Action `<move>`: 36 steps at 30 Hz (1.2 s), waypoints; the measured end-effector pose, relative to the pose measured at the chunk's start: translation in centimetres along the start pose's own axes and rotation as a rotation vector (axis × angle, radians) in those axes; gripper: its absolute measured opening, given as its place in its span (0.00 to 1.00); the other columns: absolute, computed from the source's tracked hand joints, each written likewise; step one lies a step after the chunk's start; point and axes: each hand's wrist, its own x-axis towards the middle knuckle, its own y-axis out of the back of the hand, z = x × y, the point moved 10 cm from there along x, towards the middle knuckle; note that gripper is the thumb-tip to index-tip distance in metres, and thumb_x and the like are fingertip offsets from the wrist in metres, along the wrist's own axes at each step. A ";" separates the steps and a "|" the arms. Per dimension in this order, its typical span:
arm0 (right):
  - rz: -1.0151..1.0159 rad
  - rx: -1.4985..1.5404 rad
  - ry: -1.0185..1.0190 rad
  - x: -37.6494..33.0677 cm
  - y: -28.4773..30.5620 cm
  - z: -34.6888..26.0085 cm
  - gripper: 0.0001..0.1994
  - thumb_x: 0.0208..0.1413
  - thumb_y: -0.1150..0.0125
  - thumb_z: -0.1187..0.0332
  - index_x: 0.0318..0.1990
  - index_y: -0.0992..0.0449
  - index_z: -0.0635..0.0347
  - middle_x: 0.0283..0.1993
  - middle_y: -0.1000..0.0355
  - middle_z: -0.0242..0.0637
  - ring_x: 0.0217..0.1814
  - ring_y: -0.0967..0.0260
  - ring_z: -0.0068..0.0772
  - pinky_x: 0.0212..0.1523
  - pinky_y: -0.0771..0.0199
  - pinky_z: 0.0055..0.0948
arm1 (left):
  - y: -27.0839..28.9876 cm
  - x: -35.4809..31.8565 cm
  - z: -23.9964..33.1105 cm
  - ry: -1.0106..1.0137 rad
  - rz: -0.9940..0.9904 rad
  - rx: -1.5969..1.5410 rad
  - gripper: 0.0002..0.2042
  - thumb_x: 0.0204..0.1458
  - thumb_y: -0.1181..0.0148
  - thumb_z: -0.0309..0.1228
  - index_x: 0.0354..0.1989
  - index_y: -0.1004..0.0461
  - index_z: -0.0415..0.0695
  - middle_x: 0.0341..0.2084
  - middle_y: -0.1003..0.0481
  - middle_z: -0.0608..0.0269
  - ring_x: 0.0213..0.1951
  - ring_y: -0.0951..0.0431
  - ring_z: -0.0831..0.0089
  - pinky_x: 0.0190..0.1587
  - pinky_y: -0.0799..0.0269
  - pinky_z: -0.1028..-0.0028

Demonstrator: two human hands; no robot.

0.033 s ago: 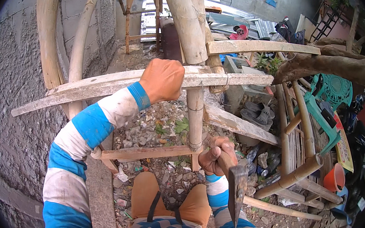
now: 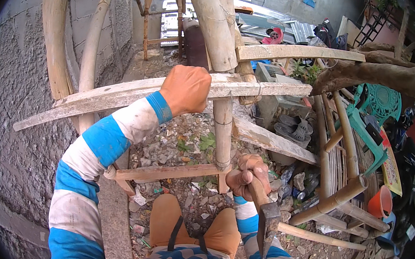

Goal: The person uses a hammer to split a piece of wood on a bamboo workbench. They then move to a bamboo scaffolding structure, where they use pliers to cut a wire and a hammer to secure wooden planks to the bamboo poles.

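Note:
My left hand [image 2: 186,91] is closed around a long weathered wooden plank [image 2: 135,91], which lies across the bamboo frame. Knuckles face up, and its fingertips are hidden. Beneath the plank stands an upright bamboo post [image 2: 221,133], with a thick bamboo pole [image 2: 210,21] slanting above it. Lower and to the right, my right hand [image 2: 249,175] grips a hammer [image 2: 268,222] by its wooden handle. The hammer's dark metal head points toward me, over my right sleeve. A lower wooden crosspiece [image 2: 167,172] meets the post between my arms.
A rough grey wall [image 2: 17,84] rises at the left. To the right are a bamboo bench [image 2: 336,158], a green plastic chair [image 2: 379,104], an orange bucket [image 2: 380,202] and grey sandals [image 2: 293,129]. Another pale plank [image 2: 301,53] extends right from the frame. Rubble covers the ground.
The hammer has tilted slightly in my right hand, so more of its handle and the top of its head shows. My left hand stays on the plank.

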 end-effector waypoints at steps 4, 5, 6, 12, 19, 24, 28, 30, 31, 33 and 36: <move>-0.623 -0.561 -0.203 -0.6 -3.2 7.2 0.10 0.57 0.34 0.78 0.44 0.28 0.64 0.27 0.30 0.50 0.23 0.31 0.56 0.22 0.34 0.43 | 0.4 0.7 0.6 -0.016 0.024 -0.024 0.06 0.35 0.37 0.28 0.21 0.20 0.37 0.25 0.19 0.47 0.29 0.16 0.52 0.32 0.19 0.60; -0.578 -0.533 -0.187 -0.6 -2.7 6.1 0.10 0.58 0.34 0.78 0.44 0.28 0.64 0.28 0.30 0.50 0.23 0.31 0.56 0.22 0.33 0.43 | 0.4 0.6 0.6 -0.016 0.032 -0.026 0.06 0.35 0.36 0.27 0.21 0.20 0.37 0.25 0.19 0.47 0.29 0.16 0.52 0.32 0.19 0.60; -0.526 -0.503 -0.145 0.0 -2.4 5.1 0.10 0.58 0.34 0.77 0.45 0.28 0.64 0.28 0.29 0.50 0.22 0.30 0.56 0.23 0.32 0.42 | 0.8 1.1 0.3 -0.017 0.028 -0.010 0.06 0.35 0.36 0.27 0.21 0.20 0.37 0.25 0.19 0.47 0.29 0.16 0.52 0.32 0.19 0.60; -0.412 -0.198 0.127 3.0 -0.6 -1.2 0.21 0.59 0.34 0.76 0.58 0.34 0.65 0.29 0.30 0.42 0.24 0.32 0.40 0.25 0.29 0.40 | 0.0 0.6 0.1 -0.018 0.017 -0.017 0.07 0.34 0.36 0.27 0.21 0.19 0.37 0.25 0.19 0.48 0.27 0.16 0.51 0.31 0.19 0.60; -0.687 -0.597 0.035 2.2 -1.2 1.7 0.21 0.53 0.27 0.65 0.48 0.26 0.70 0.31 0.29 0.45 0.28 0.29 0.52 0.29 0.28 0.43 | 0.2 0.5 0.3 -0.021 0.043 -0.028 0.06 0.35 0.35 0.27 0.22 0.18 0.37 0.25 0.18 0.47 0.28 0.15 0.52 0.32 0.18 0.61; -0.789 -0.609 0.081 2.2 -0.3 1.9 0.22 0.57 0.33 0.60 0.50 0.27 0.70 0.36 0.28 0.48 0.31 0.27 0.51 0.30 0.27 0.42 | -0.1 0.6 0.3 -0.010 -0.002 -0.026 0.07 0.36 0.35 0.28 0.23 0.17 0.38 0.25 0.18 0.47 0.29 0.15 0.53 0.32 0.18 0.61; -0.883 -0.657 0.037 2.2 -0.5 3.3 0.22 0.55 0.32 0.62 0.50 0.27 0.70 0.39 0.27 0.49 0.34 0.26 0.52 0.32 0.25 0.42 | 0.1 0.5 0.3 -0.024 0.046 -0.025 0.07 0.36 0.35 0.28 0.23 0.17 0.38 0.25 0.18 0.48 0.29 0.14 0.53 0.32 0.18 0.61; -0.889 -0.651 0.000 2.8 -0.7 4.1 0.23 0.51 0.31 0.64 0.51 0.27 0.70 0.39 0.27 0.50 0.34 0.25 0.53 0.32 0.24 0.43 | 0.1 0.4 0.3 -0.022 0.043 -0.023 0.07 0.36 0.35 0.28 0.23 0.17 0.39 0.25 0.18 0.48 0.29 0.14 0.54 0.32 0.18 0.61; -0.866 -0.577 0.053 3.1 -0.7 3.2 0.23 0.51 0.31 0.64 0.51 0.27 0.70 0.38 0.27 0.49 0.33 0.26 0.53 0.32 0.25 0.43 | 0.1 0.4 0.3 -0.019 0.027 -0.027 0.07 0.36 0.35 0.28 0.23 0.17 0.39 0.25 0.18 0.48 0.29 0.14 0.54 0.32 0.18 0.61; -0.815 -0.425 0.159 3.9 -0.4 0.9 0.23 0.52 0.31 0.65 0.52 0.27 0.70 0.36 0.28 0.47 0.32 0.26 0.52 0.30 0.26 0.44 | 0.1 0.5 0.3 -0.015 0.010 -0.027 0.07 0.36 0.35 0.28 0.23 0.17 0.39 0.25 0.18 0.48 0.29 0.14 0.54 0.32 0.18 0.61; -0.919 -0.646 0.106 3.6 -1.3 5.1 0.18 0.54 0.32 0.66 0.48 0.28 0.68 0.32 0.29 0.44 0.30 0.27 0.51 0.27 0.27 0.41 | -0.2 0.5 0.8 -0.021 0.009 -0.034 0.07 0.36 0.35 0.28 0.23 0.17 0.39 0.25 0.18 0.48 0.29 0.14 0.54 0.32 0.18 0.61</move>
